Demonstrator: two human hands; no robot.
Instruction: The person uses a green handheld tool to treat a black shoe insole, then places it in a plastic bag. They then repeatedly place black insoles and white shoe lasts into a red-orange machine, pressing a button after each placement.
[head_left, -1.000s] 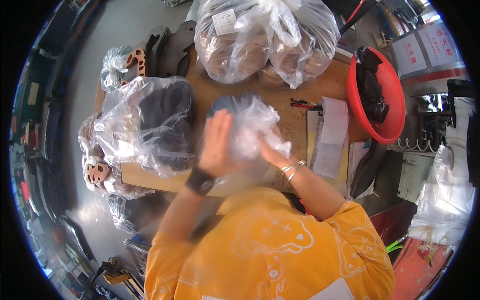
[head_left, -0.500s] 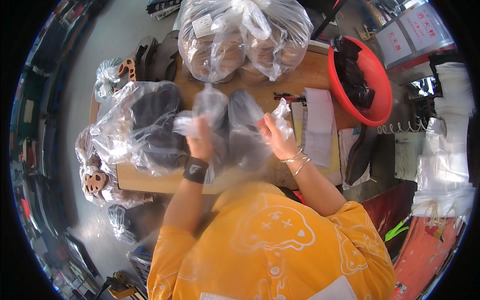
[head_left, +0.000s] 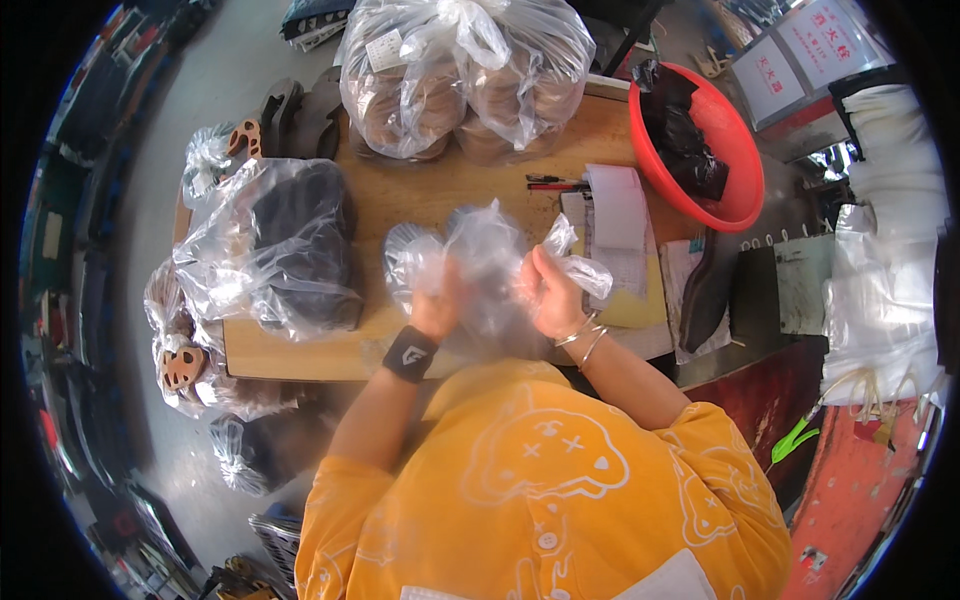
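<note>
Between my hands hangs a clear plastic bag [head_left: 492, 240], hazy with motion, with something greyish showing faintly through it. My right hand [head_left: 552, 297] is closed on a gathered end of the bag, and crumpled plastic sticks out above and to the right of the fist. My left hand [head_left: 437, 308] has its fingers bent against the bag's left side; they are partly smeared. Left of that hand, a filled clear bag [head_left: 265, 250] with dark, sole-like pieces lies on the wooden table [head_left: 385, 185].
Two large clear bags of round brown pieces [head_left: 465, 90] stand at the back. A red basin [head_left: 748, 165] holds black plastic at the back right. Pens [head_left: 555, 183] and papers [head_left: 618, 230] lie right of my hands, beside a dark sole [head_left: 708, 295]. Clear bags [head_left: 885, 290] hang far right.
My left hand has moved right, closer to my right hand, drawing the plastic with it. The right hand still grips its bunch. The whole view has shifted slightly.
</note>
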